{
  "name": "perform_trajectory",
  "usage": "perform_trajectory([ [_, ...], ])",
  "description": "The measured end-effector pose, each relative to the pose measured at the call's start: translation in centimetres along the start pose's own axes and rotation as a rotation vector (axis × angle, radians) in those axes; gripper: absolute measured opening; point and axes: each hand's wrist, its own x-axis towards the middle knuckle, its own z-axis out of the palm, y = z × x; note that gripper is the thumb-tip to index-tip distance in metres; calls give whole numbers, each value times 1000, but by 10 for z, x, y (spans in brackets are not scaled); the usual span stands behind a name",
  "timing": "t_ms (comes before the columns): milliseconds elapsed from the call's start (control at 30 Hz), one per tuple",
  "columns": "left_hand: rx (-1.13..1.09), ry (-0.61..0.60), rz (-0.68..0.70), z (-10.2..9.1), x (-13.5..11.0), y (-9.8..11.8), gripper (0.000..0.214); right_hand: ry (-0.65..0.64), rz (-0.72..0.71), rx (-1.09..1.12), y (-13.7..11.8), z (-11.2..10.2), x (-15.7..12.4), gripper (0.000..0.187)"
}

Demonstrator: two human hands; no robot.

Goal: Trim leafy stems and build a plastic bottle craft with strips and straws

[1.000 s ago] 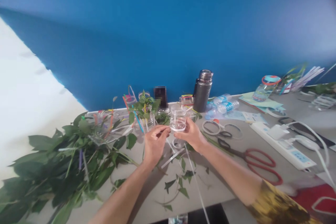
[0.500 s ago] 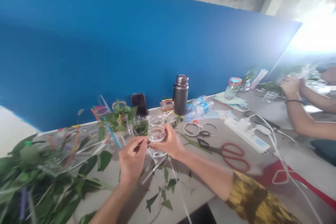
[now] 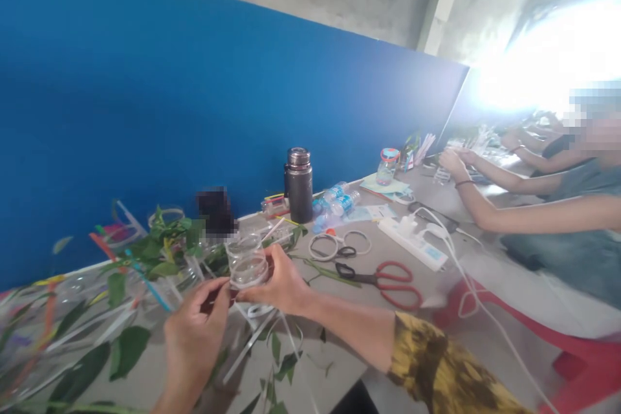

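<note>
A clear plastic cup is hanging in the air above the table, its white-edged lower rim tilted slightly toward the person. The right hand is bracing it from the right side, fingers lying close together and pressing on the lower wall, seemingly to keep it steady and within reach of the other hand. The left hand is rising from the near side, its fingers curled inward by the cup's lower left edge; whether they are pinching anything there, I cannot tell.

Holding the cup up appears to be giving the hands room, since thin white plastic strips and loose green leaves are scattering across the table below. Farther left, a leafy heap with colored straws is crowding that side. To the right, red-handled scissors and a power strip are leaving a strip of bare table between them and the right forearm. A dark steel flask is standing upright against the blue wall at the far edge. Farther right, a co-worker's hands are working at the same table.
</note>
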Motion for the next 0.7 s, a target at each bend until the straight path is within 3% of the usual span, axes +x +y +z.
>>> perform_trajectory([
  [400,50,-68,-41,-5,6,7,29,7,-23,-72,8,-3,5,79],
  [600,104,-55,-53,-5,7,10,26,-25,-23,-63,6,-3,4,77],
  [700,30,-107,-87,-6,7,10,26,-70,-18,-68,1,-6,6,69],
])
